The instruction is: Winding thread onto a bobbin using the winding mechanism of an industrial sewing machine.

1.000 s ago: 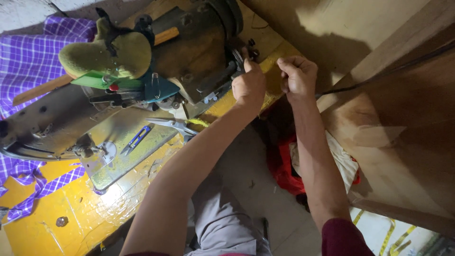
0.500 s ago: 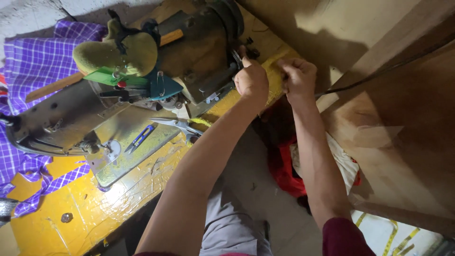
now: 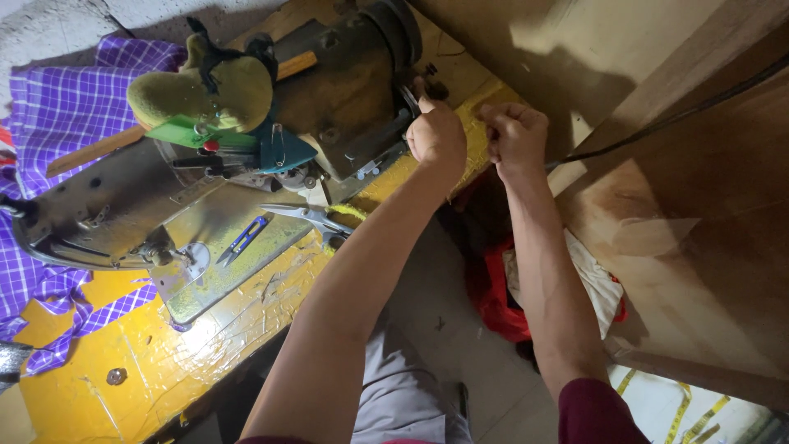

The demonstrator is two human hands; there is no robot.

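An old metal sewing machine (image 3: 246,164) lies on a yellow table (image 3: 164,362), its dark handwheel (image 3: 394,33) at the far end. My left hand (image 3: 436,136) is curled into a fist right beside the handwheel, thumb up against a small black part; whatever it pinches is hidden. My right hand (image 3: 514,140) is just to its right over the table edge, fingers closed together, and nothing can be seen in them. The two hands are nearly touching.
A green stuffed pincushion (image 3: 205,90) sits on top of the machine. Blue thread snips (image 3: 242,238) and steel scissors (image 3: 308,215) lie on the machine bed. Purple checked cloth (image 3: 66,107) is at left. A red bag (image 3: 501,296) lies on the floor beside a wooden panel (image 3: 699,247).
Both hands stay at the handwheel end with only small shifts; the left fist has edged slightly closer to the wheel. The view has drifted a little.
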